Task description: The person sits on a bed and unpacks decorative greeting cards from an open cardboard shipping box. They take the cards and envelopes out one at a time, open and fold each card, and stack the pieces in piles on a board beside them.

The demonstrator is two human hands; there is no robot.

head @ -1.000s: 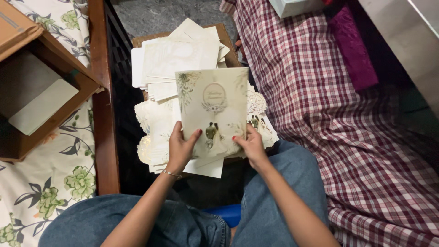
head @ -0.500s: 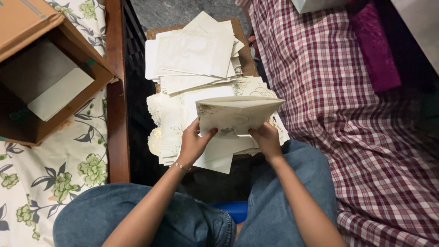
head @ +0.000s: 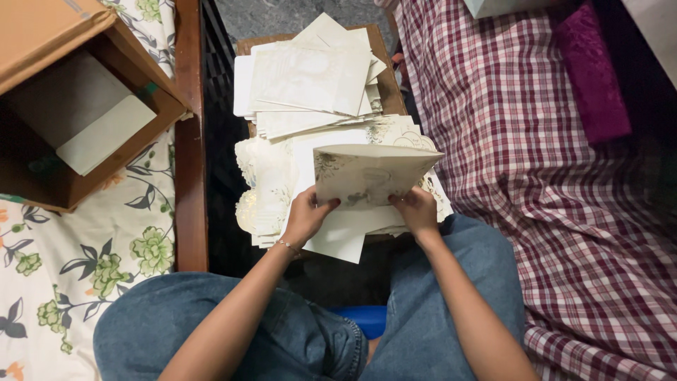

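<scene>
Fingers of both hands, left hand (head: 305, 215) and right hand (head: 416, 209), pinch cream floral card (head: 370, 176).

Both forearms reach forward over the knees, left hand (head: 307, 215) and right hand (head: 416, 210) level and apart, fingers curled in a pinch, thumbs toward each other.

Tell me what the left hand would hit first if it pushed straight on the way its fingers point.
Probably the cream card the left hand already grips; beyond it, the stacked paper sheets, though depth is unclear.
</scene>
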